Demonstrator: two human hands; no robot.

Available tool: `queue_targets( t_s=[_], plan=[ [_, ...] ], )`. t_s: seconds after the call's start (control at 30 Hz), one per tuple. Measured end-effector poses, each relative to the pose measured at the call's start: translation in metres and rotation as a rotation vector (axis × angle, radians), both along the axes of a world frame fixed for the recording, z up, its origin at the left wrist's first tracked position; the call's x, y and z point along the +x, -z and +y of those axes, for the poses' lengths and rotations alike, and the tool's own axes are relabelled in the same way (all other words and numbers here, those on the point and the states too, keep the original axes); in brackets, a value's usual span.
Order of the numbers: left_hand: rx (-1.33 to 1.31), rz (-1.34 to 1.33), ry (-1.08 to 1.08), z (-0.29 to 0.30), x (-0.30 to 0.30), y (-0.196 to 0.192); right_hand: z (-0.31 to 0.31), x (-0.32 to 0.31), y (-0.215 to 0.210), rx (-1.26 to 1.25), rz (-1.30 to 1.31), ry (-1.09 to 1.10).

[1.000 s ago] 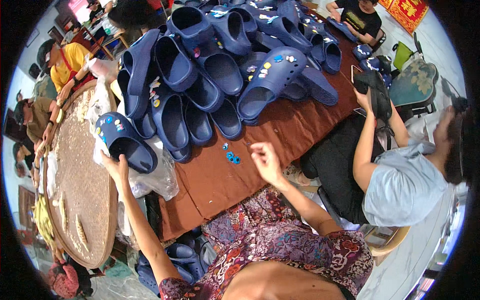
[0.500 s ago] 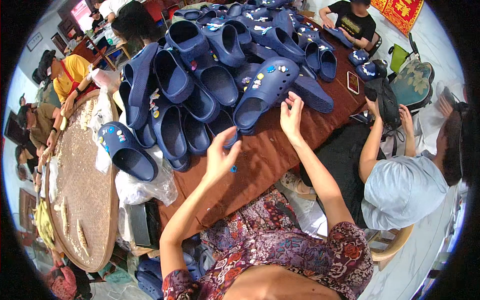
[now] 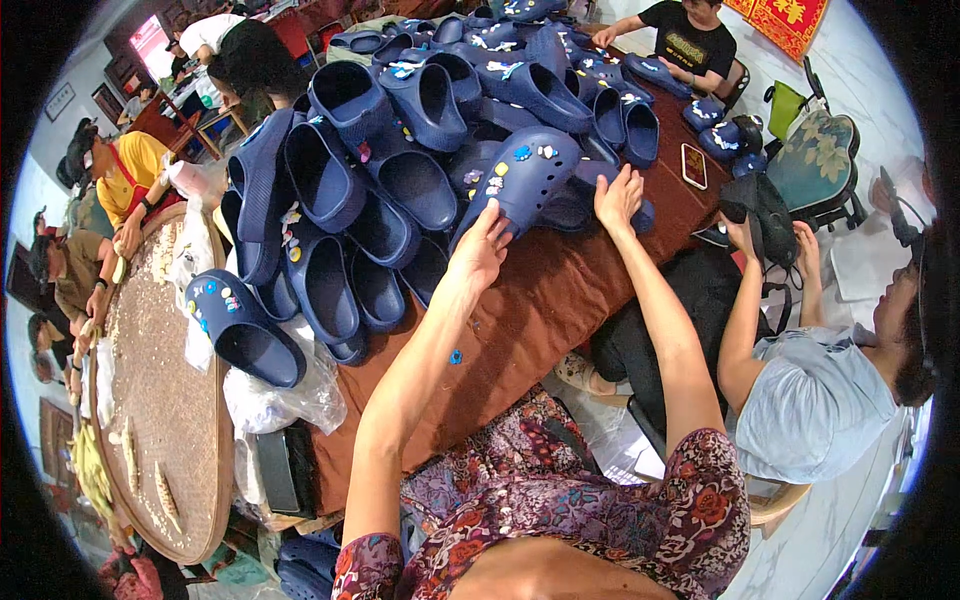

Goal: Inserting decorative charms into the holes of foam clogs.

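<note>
My left hand [image 3: 481, 248] is closed on the lower end of a navy clog [image 3: 558, 188], whose holed toe points up and away to the right. Small blue, white and yellow charms dot its upper. Just right of this clog, my right hand [image 3: 619, 200] reaches up with fingers extended and thumb apart, in front of another navy clog [image 3: 646, 216]. That hand hides most of the clog behind it; whether they touch is unclear. A big heap of navy clogs [image 3: 415, 190] lies beyond my hands. On the brown cloth [image 3: 500, 325] rests a tiny blue piece [image 3: 456, 357].
A single decorated clog [image 3: 245, 328] sits on plastic bags [image 3: 285, 385] at the left. Beside it stands a round woven tray [image 3: 165, 370] with people around it. A phone [image 3: 693, 167] lies on the right; a person in light blue [image 3: 820, 400] sits nearby.
My left hand has moved up and right and taken hold of the charm-decorated clog, which has tilted. My right hand has moved right and slightly up, to the neighbouring clog.
</note>
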State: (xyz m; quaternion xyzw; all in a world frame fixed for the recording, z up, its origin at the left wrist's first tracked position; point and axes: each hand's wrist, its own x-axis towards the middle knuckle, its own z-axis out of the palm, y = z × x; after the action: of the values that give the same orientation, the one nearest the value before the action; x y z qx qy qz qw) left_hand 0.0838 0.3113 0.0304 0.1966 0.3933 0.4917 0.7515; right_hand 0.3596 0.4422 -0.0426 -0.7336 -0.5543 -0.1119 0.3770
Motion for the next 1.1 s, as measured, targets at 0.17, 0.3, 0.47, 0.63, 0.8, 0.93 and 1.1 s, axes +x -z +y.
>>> queue_targets(
  t_s=[0.17,0.3,0.47,0.63,0.8,0.93,1.1],
  plan=[
    [0.004,-0.158,-0.122,0.000,-0.012,0.003,0.007,0.001,-0.008,-0.323,0.030,-0.052],
    [-0.001,-0.430,-0.184,-0.022,-0.017,-0.043,0.005,0.015,0.001,-0.213,0.191,-0.052],
    [0.043,-0.526,-0.164,-0.068,-0.041,-0.056,0.004,0.009,0.000,-0.162,0.271,-0.043],
    [-0.039,-0.499,-0.182,-0.143,-0.086,-0.045,-0.003,0.016,0.005,-0.074,0.297,0.036],
    [-0.061,-0.484,-0.187,-0.213,-0.122,-0.027,-0.029,0.008,-0.004,-0.005,0.409,0.087],
    [-0.184,-0.448,-0.364,-0.259,-0.130,-0.019,-0.086,-0.015,-0.002,0.341,0.327,-0.018],
    [-0.192,-0.456,-0.430,-0.303,-0.139,-0.002,-0.183,-0.047,-0.002,0.451,0.299,-0.170]
  ],
)
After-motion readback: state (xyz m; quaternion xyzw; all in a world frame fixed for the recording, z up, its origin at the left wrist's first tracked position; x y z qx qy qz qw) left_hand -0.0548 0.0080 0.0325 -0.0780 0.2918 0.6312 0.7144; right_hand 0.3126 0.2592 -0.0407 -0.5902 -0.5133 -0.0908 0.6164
